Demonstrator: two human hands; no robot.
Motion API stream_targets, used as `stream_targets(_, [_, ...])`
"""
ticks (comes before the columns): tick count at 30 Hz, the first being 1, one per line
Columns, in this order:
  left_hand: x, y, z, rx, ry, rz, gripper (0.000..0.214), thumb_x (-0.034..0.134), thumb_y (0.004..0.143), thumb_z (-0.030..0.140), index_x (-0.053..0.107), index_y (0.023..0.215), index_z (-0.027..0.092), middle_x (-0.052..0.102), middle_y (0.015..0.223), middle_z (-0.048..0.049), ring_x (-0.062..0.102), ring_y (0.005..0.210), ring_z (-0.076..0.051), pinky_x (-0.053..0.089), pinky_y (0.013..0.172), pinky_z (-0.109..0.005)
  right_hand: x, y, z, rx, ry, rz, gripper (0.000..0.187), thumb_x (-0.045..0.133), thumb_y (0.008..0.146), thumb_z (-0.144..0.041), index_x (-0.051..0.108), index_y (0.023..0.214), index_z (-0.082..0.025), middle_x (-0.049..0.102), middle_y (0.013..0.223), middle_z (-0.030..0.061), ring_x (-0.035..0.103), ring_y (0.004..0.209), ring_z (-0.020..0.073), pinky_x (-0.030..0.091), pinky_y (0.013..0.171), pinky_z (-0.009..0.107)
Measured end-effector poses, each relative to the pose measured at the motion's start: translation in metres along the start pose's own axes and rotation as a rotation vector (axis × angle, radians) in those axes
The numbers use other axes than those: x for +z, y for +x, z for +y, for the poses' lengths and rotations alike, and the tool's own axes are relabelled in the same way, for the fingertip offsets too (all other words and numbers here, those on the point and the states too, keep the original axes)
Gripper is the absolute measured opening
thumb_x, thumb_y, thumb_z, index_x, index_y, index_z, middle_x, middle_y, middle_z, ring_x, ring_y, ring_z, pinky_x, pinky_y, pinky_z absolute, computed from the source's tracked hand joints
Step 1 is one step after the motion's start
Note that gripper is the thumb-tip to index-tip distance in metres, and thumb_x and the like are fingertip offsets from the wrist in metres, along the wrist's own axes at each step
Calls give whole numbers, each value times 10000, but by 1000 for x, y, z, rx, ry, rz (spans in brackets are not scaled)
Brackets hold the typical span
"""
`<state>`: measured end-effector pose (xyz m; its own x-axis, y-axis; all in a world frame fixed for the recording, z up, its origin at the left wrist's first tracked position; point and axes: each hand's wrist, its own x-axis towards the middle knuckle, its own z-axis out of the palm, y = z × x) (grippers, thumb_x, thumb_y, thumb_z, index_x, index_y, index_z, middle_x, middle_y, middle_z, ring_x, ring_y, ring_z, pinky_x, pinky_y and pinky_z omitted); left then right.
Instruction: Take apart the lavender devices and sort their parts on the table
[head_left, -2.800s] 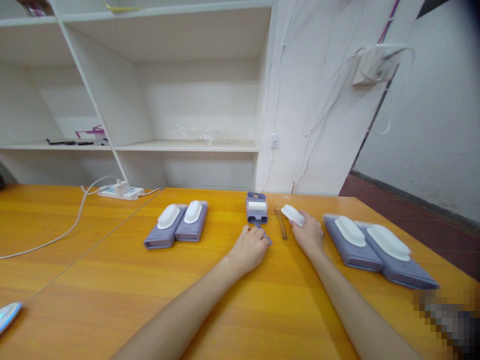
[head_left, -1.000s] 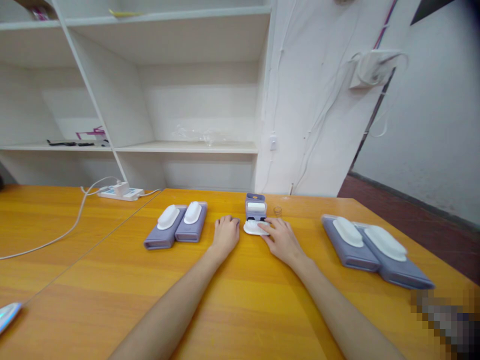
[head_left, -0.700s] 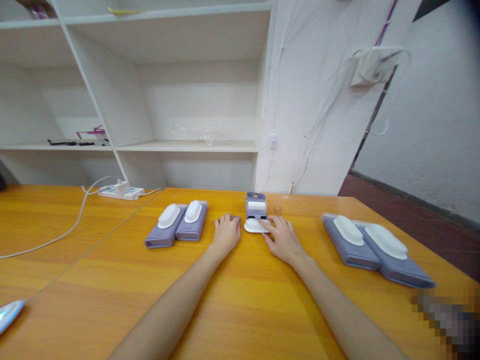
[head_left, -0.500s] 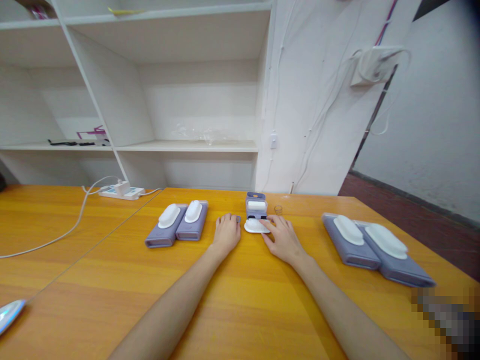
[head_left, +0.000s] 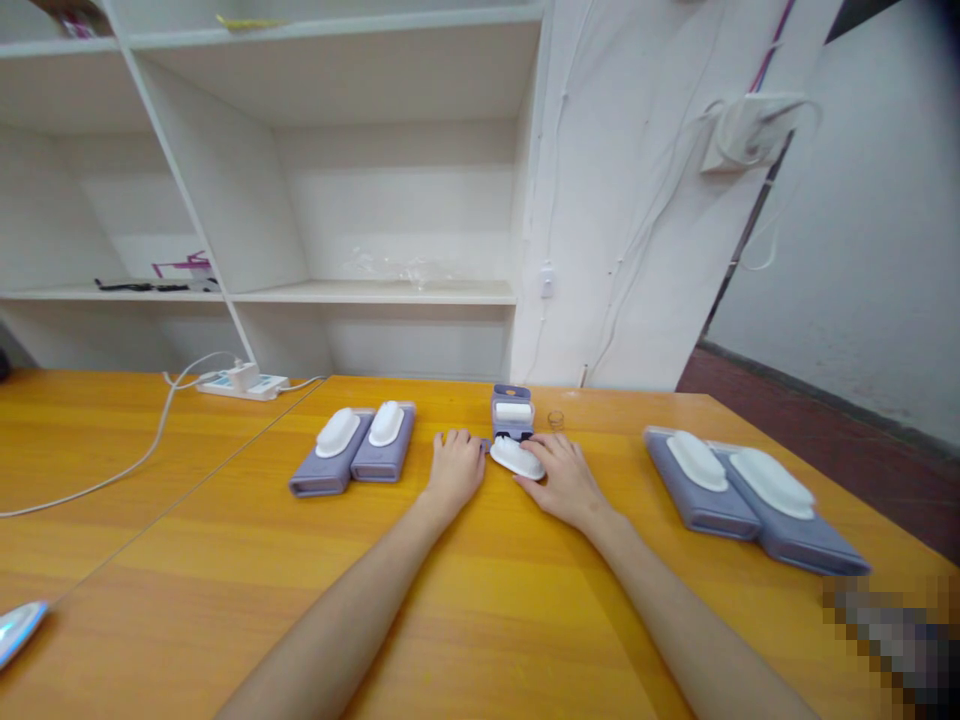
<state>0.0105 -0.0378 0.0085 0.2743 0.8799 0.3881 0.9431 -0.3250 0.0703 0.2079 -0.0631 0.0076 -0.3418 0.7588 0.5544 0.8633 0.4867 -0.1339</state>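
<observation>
A small purple device (head_left: 513,411) with a white roller in its top lies at the far middle of the orange table (head_left: 480,600). A white oval cap (head_left: 516,458) rests tilted against the device's near end. The fingertips of my right hand (head_left: 564,478) pinch the cap's right side. My left hand (head_left: 457,465) lies palm down on the table just left of the cap, fingers flat. A little purple piece (head_left: 486,443) shows between its fingertips and the device.
Two purple devices with white caps (head_left: 352,448) lie side by side to the left, and two larger-looking ones (head_left: 750,495) to the right. A small clear cup (head_left: 555,420) stands by the middle device. A power strip (head_left: 240,383) with a cable lies at the back left, below white shelves (head_left: 337,290).
My right hand carried the white cap from the right over to the middle device's near end, and it now lies turned at a slant. My left hand shifted left and flattened.
</observation>
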Motion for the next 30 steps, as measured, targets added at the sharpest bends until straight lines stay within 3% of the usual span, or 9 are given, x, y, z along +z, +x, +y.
stream_targets(6, [-1,0,1,27,21,7,272,380,923,292,628,957,185,603,973,-108,502,986,-257,292,909,-426,-1,0,-2,-60,71,38,295,598,799,-277,587,1077,-180,656,1002,76,572,929,227,398,845,367])
stream_targets(11, [-2,-2,4,50,23,-8,269,384,923,286,630,943,178,612,967,-111,523,978,-257,304,901,-425,-5,2,-8,-104,102,225,222,571,807,-278,607,1001,-177,655,878,80,585,822,226,437,761,352])
stream_targets(16, [0,-3,10,87,11,-51,287,357,934,257,629,932,165,620,933,-113,562,924,-236,362,839,-374,-1,0,-6,-87,85,346,235,551,828,-281,597,1039,-186,655,862,78,602,804,220,469,743,344])
stream_targets(20, [-3,-3,15,149,-12,-73,261,371,929,238,623,955,176,619,952,-96,570,912,-214,383,814,-338,1,-2,-2,-41,77,377,262,547,840,-285,579,1082,-190,654,922,75,624,807,201,494,732,308])
stream_targets(30, [-16,-15,35,385,-66,-73,266,403,915,299,630,925,160,629,910,-111,558,930,-228,370,861,-370,1,-2,-1,28,93,432,254,553,833,-289,586,1067,-196,653,931,79,633,834,202,510,733,297])
